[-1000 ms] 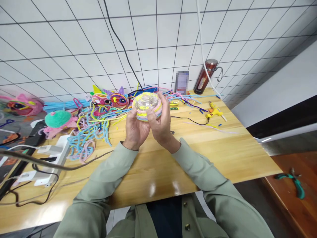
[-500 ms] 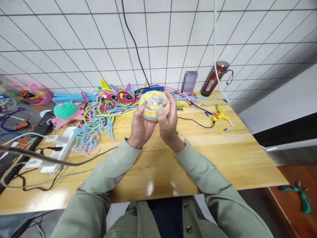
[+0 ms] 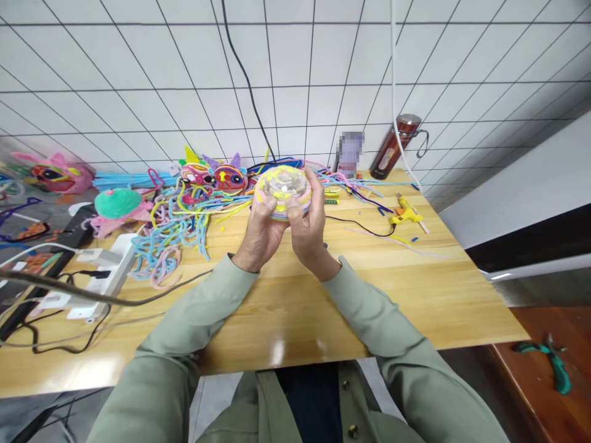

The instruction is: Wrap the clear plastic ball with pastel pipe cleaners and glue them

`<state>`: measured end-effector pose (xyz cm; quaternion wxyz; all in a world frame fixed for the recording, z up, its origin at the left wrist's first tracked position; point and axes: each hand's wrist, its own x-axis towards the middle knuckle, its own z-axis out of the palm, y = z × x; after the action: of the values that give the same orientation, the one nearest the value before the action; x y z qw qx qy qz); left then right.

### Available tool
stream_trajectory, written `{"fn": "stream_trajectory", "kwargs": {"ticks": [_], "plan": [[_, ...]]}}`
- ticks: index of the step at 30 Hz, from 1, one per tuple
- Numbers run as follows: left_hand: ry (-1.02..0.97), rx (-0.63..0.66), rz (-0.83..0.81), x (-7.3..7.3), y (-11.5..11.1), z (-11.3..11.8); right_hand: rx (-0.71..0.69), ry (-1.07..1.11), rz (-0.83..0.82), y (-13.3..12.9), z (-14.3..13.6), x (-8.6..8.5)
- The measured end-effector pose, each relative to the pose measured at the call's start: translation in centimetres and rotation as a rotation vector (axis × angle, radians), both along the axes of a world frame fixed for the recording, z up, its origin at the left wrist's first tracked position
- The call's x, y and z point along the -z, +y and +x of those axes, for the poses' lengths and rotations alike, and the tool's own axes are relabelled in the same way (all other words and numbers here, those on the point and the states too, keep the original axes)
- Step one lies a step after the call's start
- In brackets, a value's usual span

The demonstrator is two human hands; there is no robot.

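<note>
Above the middle of the wooden table, a round, coiled pipe-cleaner piece (image 3: 282, 184) in yellow, pink and pale blue is held up between both hands. Its top has a clear, shiny patch. My left hand (image 3: 262, 237) grips its left and lower side, thumb on the near rim. On the right, my right hand (image 3: 308, 227) wraps round the other side with its thumb pressed on the front edge. The fingers beneath the piece are partly hidden. Behind it lie loose coloured pipe cleaners (image 3: 184, 231) and two round decorated faces, one a red face (image 3: 229, 178) with purple horns.
A yellow glue gun (image 3: 406, 212) lies on the table (image 3: 369, 295) at right, its black cord running left. A red-brown flask (image 3: 396, 146) stands by the wall. At left are a white power strip (image 3: 104, 280), cables, and a green-topped pink plush-like figure (image 3: 119, 203). Green-handled pliers (image 3: 547, 363) lie lower right.
The whole view has shifted slightly, so things sit a little further left. Both hands still hold the coiled piece, with little change in grip.
</note>
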<state>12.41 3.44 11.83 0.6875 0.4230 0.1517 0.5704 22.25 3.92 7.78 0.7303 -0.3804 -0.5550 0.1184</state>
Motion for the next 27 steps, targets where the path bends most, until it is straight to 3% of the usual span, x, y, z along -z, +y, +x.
{"fn": "stream_trajectory", "kwargs": {"ticks": [6,17,27], "plan": [[0.055,-0.007,-0.012,0.7,0.5,0.2,0.078,-0.067,-0.016,0.0,0.2,0.0],[0.097,-0.048,-0.026,0.7,0.3,0.1,0.086,-0.09,-0.078,-0.5,0.3,-0.5],[0.069,0.043,0.019,0.7,1.4,-0.5,-0.059,0.167,-0.12,0.1,0.3,0.0]]}}
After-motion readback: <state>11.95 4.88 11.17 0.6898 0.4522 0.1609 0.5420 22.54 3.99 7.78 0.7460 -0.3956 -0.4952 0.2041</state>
